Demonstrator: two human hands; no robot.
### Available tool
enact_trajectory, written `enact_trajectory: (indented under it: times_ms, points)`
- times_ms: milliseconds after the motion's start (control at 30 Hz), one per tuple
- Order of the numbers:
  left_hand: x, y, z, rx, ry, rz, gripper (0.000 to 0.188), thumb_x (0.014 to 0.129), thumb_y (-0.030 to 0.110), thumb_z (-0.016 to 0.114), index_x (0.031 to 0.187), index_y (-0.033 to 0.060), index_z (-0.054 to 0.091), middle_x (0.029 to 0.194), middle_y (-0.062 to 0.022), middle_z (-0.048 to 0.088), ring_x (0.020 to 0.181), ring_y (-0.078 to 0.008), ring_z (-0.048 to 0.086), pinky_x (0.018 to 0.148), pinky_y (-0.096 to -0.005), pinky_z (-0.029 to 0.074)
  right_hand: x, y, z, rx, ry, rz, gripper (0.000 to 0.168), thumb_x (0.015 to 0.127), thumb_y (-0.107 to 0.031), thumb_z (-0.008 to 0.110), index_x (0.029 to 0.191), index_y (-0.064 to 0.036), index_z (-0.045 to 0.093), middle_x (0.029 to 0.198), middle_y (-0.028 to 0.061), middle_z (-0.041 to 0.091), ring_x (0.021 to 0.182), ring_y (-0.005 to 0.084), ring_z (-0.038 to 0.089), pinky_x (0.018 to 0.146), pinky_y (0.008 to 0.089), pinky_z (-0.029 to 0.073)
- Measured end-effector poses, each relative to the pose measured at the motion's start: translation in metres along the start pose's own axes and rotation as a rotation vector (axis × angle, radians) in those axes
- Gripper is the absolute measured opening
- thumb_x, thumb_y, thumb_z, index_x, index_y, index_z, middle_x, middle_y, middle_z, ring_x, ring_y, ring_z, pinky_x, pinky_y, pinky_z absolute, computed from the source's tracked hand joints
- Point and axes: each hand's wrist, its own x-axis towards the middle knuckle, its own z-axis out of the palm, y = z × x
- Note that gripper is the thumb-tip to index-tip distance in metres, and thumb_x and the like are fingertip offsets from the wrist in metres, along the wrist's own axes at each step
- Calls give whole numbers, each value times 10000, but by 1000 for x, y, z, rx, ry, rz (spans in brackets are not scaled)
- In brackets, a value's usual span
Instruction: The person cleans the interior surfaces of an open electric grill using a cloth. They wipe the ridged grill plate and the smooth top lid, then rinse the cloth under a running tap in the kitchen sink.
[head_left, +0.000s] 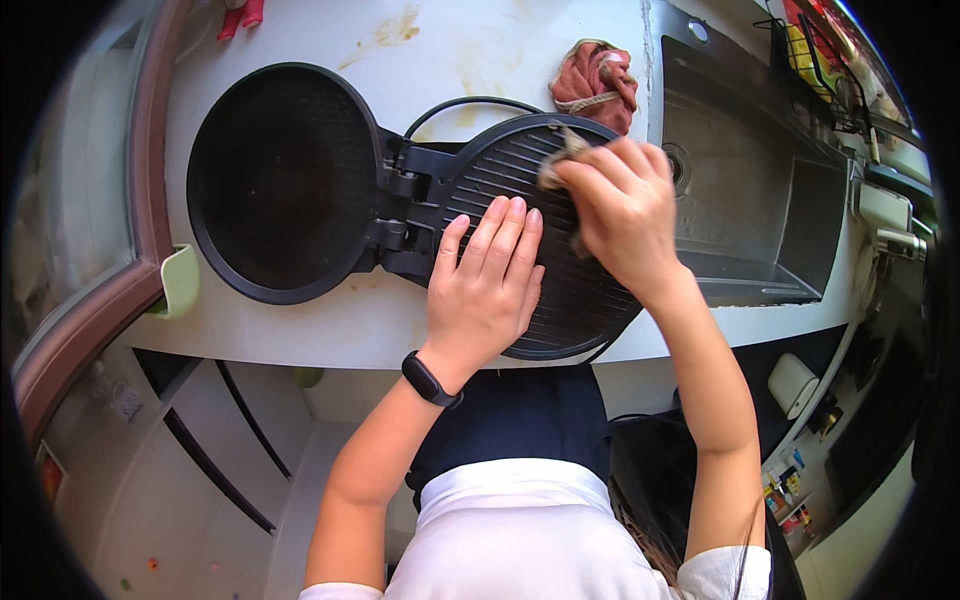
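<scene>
An electric griddle lies unfolded on the white countertop, its two round dark plates joined by a hinge (401, 202). The smooth plate (281, 184) is on the left; the ribbed plate (499, 165) is on the right. My left hand (487, 281) rests flat on the ribbed plate with its fingers slightly apart and nothing in it. Bunched under the fingers of my right hand (626, 206) is a greyish-brown cloth (559, 165), pressed on the upper right of the ribs. Part of this cloth is hidden by the hand, and its edges are blurred.
A crumpled red cloth (596, 86) lies behind the ribbed plate. To the right is a stainless steel sink (735, 202). Brown smears mark the countertop (480, 37). A black cable (472, 101) loops behind the hinge. At left stand a window frame (154, 150) and a green holder (180, 281).
</scene>
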Motion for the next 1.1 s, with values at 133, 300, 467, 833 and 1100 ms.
enact_trajectory:
  times_ms: [133,300,467,833,1100]
  points:
    - [-1,2,3,2,9,-6,547,922,215,686,1437,51,601,1511,-138,547,1433,-279,499,1183,-503,352,7,-1,8,11,11,-13,175,727,-55,728,895,-99,709,882,6,676,867,225,620,830,384,443]
    - [0,1,2,12,-2,-10,556,934,261,676,1444,55,598,1499,-122,557,1433,-248,496,1184,-503,358,18,-9,26,64,52,-15,150,742,-60,721,884,-102,694,897,21,670,871,231,615,818,384,448]
    - [-1,-1,2,-16,21,-13,532,930,219,679,1428,49,605,1489,-127,569,1427,-269,506,1178,-500,362,-20,10,-16,13,-75,56,145,792,-38,743,919,-87,693,889,34,666,871,251,623,819,405,435]
    - [-1,-1,3,8,30,-14,516,935,237,676,1416,55,623,1485,-113,573,1418,-247,512,1184,-498,361,-24,3,-8,83,-33,97,207,728,-29,730,914,-89,662,877,52,639,841,259,609,762,401,447]
    - [-1,2,4,-30,86,8,494,910,139,703,1386,28,633,1425,-125,615,1376,-280,560,1169,-487,398,-63,-24,-13,23,23,248,348,816,-122,798,1142,-44,706,983,77,623,903,278,600,830,412,445]
